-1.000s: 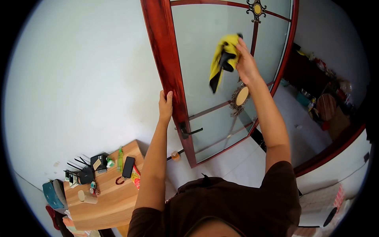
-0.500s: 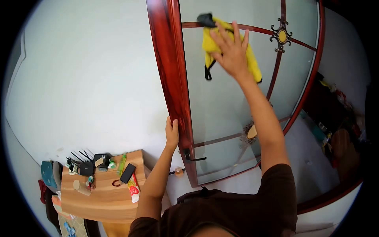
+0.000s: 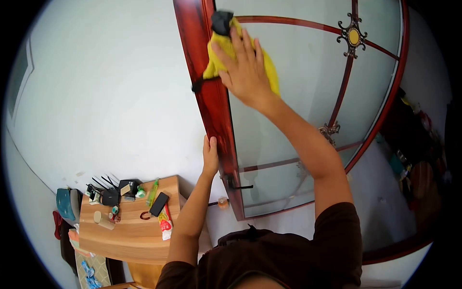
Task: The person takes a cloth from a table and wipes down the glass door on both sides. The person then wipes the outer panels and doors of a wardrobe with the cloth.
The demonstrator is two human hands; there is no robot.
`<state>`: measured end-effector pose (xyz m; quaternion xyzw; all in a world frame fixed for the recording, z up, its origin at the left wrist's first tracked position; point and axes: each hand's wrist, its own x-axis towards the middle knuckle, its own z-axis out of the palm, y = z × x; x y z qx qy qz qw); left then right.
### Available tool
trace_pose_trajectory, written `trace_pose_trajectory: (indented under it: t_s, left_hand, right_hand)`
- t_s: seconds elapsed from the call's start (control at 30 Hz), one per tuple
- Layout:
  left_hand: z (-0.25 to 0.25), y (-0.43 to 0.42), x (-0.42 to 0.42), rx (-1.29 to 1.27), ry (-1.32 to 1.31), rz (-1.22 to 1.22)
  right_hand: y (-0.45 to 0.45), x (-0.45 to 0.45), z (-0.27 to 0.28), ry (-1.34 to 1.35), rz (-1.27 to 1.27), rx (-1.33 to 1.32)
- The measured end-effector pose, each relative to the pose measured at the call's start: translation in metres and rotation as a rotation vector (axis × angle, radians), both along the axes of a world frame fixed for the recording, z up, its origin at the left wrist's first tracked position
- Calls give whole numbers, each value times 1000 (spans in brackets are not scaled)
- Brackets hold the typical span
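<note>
My right hand (image 3: 248, 72) lies flat with fingers spread, pressing a yellow cloth (image 3: 269, 72) against the upper left of a glass door panel (image 3: 288, 115). The cloth has a dark grey corner (image 3: 222, 23) and a black loop (image 3: 196, 87), which hangs across the red-brown wooden door frame (image 3: 208, 103). Lower down, my left hand (image 3: 210, 156) is closed around the outer edge of that frame, thumb on the near face. Just below it sits a dark door handle (image 3: 240, 187).
At lower left, a wooden desk (image 3: 130, 241) carries a router (image 3: 110, 196), a black phone (image 3: 159, 204), a green bottle (image 3: 152, 192) and a red-and-white packet (image 3: 165, 224). Metal ornaments (image 3: 353, 36) mark the door's crossbars. Assorted items (image 3: 409, 164) lie beyond the door at right.
My right hand and the cloth have moved left across the glass, so the cloth now overlaps the wooden frame. My left hand keeps its hold on the door edge. The view has shifted slightly.
</note>
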<state>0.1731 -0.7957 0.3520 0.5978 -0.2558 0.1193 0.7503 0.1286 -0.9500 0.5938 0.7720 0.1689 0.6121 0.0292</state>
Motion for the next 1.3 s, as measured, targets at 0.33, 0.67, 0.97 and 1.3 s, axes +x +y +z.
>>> trace_pose_trajectory:
  t_s: [0.33,0.67,0.97,1.3]
  left_hand:
    - [-12,-2,12,-29,9,-20]
    - [-26,2,32,139,-141,26]
    - [-23,-1,52,175,-175,77]
    - [-20,-7,66,158,-192,75]
  right_hand:
    - [-46,-31,-205,384,94,-396]
    - [-102,-35,-174,381,79,-617]
    - [-192,-20,-111,-166,-202,168]
    - [-83,16,-123,25,-132,-108]
